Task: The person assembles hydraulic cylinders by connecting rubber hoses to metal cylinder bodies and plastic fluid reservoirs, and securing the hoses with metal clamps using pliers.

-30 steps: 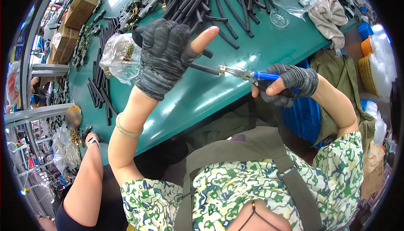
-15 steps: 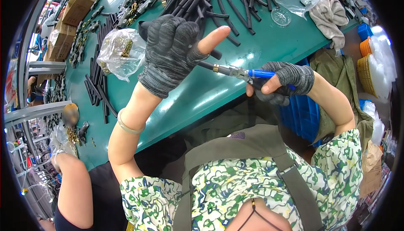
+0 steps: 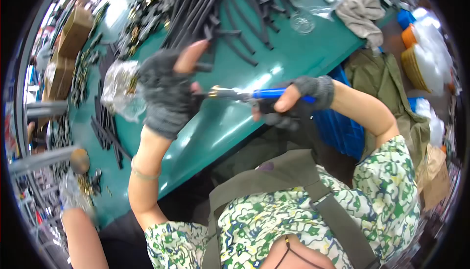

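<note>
My left hand point(image 3: 171, 90), in a grey fingerless glove, is closed round a black hose, most of which the glove hides. A brass fitting point(image 3: 213, 92) shows just right of its fingers. My right hand point(image 3: 293, 101), gloved alike, grips blue-handled pliers point(image 3: 269, 93) whose metal jaws point left and meet the dark piece behind the fitting. Motion blurs the jaws and the left fingers. Many loose black hoses point(image 3: 196, 14) lie on the green table point(image 3: 196, 141) beyond my hands.
A clear bag point(image 3: 120, 85) of brass parts lies left of my left hand. A grey cloth point(image 3: 361, 12) and a round clear dish point(image 3: 302, 22) are at the back right. Blue crates point(image 3: 340, 129) stand below the table edge. A co-worker's arm point(image 3: 83, 239) is at lower left.
Both hands have moved left in view, with the pliers and fitting. The whole view has shifted somewhat. The left hand is now nearer the fitting, and less hose shows between them.
</note>
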Demonstrator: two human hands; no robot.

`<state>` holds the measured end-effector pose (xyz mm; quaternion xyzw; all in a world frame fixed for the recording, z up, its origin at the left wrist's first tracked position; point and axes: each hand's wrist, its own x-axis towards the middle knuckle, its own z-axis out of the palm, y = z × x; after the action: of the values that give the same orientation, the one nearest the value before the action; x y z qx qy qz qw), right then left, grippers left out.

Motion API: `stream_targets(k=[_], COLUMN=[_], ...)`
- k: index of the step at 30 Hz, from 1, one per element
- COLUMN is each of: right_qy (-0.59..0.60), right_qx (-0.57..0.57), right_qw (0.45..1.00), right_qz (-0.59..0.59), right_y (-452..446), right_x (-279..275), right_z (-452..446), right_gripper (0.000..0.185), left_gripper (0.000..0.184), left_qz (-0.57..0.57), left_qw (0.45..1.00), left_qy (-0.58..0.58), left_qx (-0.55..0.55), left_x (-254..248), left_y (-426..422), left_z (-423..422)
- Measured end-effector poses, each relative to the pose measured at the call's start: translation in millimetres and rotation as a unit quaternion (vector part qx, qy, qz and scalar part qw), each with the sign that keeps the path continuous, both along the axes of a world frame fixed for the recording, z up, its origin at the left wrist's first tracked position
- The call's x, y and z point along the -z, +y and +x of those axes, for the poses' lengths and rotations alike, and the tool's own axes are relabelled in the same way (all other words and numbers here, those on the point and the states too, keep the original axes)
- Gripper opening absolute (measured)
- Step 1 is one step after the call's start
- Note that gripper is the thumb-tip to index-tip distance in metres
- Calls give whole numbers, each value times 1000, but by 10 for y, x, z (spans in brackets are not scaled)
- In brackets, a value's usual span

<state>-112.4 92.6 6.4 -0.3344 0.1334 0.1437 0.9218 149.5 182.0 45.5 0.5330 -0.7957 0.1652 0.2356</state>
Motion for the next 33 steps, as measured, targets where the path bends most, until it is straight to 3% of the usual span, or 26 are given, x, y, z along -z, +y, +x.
stream_targets(k=[1, 3, 4, 5, 6, 7, 9, 11, 13, 15, 17, 18, 19, 21, 23, 24, 26, 27, 29, 31, 33], right_qy=[-16, -35, -2, -27, -1, 48, 88, 27, -26, -73, 19, 110, 249, 327, 367, 329, 258, 218, 239, 208, 233], right_qx=[9, 45, 59, 95, 141, 3, 38, 124, 227, 348, 473, 452, 372, 221, 187, 160, 133, 120, 64, 156, 205], right_qw=[999, 949, 837, 693, 506, 481, 419, 341, 332, 390, 514, 460, 444, 334, 338, 379, 342, 323, 410, 441, 416], right_qz=[-29, -311, -544, -714, -851, -875, -903, -932, -915, -849, -716, -756, -776, -856, -846, -850, -894, -913, -878, -859, -855], right_y=[-18, -102, -127, -93, -59, -120, -27, -48, -139, -352, -740, -1057, -1410, -2211, -2299, -2321, -2694, -2831, -2605, -2601, -2621], right_x=[-3, 46, 8, 145, 282, 154, 329, 448, 388, 153, 23, 39, 29, 355, 192, 137, 538, 702, 265, 302, 327], right_z=[39, 128, 224, 355, 485, 666, 845, 848, 762, 446, 108, -70, -196, -341, -261, -212, -182, -132, -110, -214, -306], right_gripper=[47, 52, 59, 64, 69, 74, 70, 59, 48, 37, 31, 29, 23, 39, 60, 64, 64, 64, 60, 53, 44], left_gripper=[67, 69, 72, 73, 68, 65, 58, 49, 48, 46, 46, 46, 45, 47, 47, 47, 47, 48, 48, 48, 47], left_qz=[50, 4, 68, 167, 213, 258, 304, 317, 304, 288, 292, 307, 321, 343, 365, 359, 352, 351, 345, 352, 338], left_qw=[997, 989, 961, 864, 810, 745, 697, 631, 632, 616, 592, 577, 561, 620, 679, 681, 684, 657, 665, 656, 650], left_qy=[59, 132, 258, 466, 545, 616, 650, 707, 712, 732, 750, 756, 763, 702, 635, 637, 639, 667, 662, 667, 680], left_qx=[-12, -59, -77, -96, -49, -4, -13, -43, -37, -48, -42, -30, -20, -71, -54, -33, -4, 15, 26, 25, 26], left_x=[-64, -32, 72, 11, 13, 39, 97, 179, 268, 411, 456, 461, 465, 502, 452, 440, 424, 429, 390, 388, 472], left_y=[22, 32, 42, 49, 31, 9, -7, 8, 25, 59, 40, 24, 6, -107, -228, -270, -351, -362, -368, -365, -371], left_z=[15, 158, 338, 301, 250, 182, -7, -72, -42, 34, 36, 5, -46, -222, -403, -495, -561, -579, -601, -608, -571])
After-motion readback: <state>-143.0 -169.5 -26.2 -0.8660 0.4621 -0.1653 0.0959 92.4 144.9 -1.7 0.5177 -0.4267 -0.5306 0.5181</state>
